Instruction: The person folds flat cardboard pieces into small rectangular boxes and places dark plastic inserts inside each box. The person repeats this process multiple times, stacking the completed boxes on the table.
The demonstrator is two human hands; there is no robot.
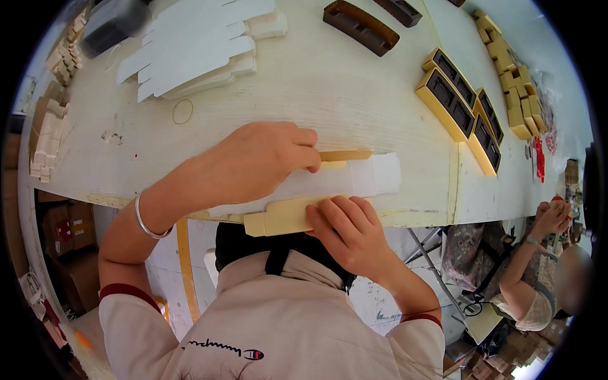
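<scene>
A cardboard box blank (364, 177), white inside and yellow outside, lies along the near edge of the table. Its far and near long sides are folded up, while the right end flap lies flat. My left hand (269, 155) reaches over from the left, its fingers bent and pinching the far raised side. On the near side, my right hand (348, 231) holds the yellow panel, thumb against its outer face and fingers over the top. The left end of the blank is partly hidden beneath my left forearm.
A stack of flat white blanks (190, 54) lies at the far left, near a rubber band (183, 111). Yellow boxes with black inserts (443, 101) stand to the right. Brown trays (361, 28) lie at the back. Another person (522, 285) works at the far right.
</scene>
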